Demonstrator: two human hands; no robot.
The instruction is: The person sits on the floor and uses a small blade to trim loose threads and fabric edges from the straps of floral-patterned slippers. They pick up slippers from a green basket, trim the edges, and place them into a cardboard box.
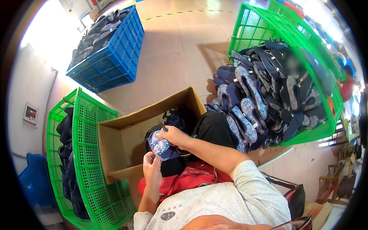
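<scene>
Over an open cardboard box (pixel 134 142), both my hands work on a padded slipper-like fabric piece (pixel 158 145) with a blue and pink floral print and dark cloth around it. My left hand (pixel 152 167) pinches its near edge between thumb and fingers. From the far right side, my right hand (pixel 174 136) closes on its top. A thin dark tip pokes out by the right fingers; what it belongs to is hidden. Darker cloth lies in the box behind the piece.
At right, a green crate (pixel 253 19) spills a heap of similar floral and navy pieces (pixel 264 92). Another green crate (pixel 94 153) with dark pieces stands left of the box. A full blue crate (pixel 119 57) is farther off. Red cloth (pixel 195 174) covers my lap.
</scene>
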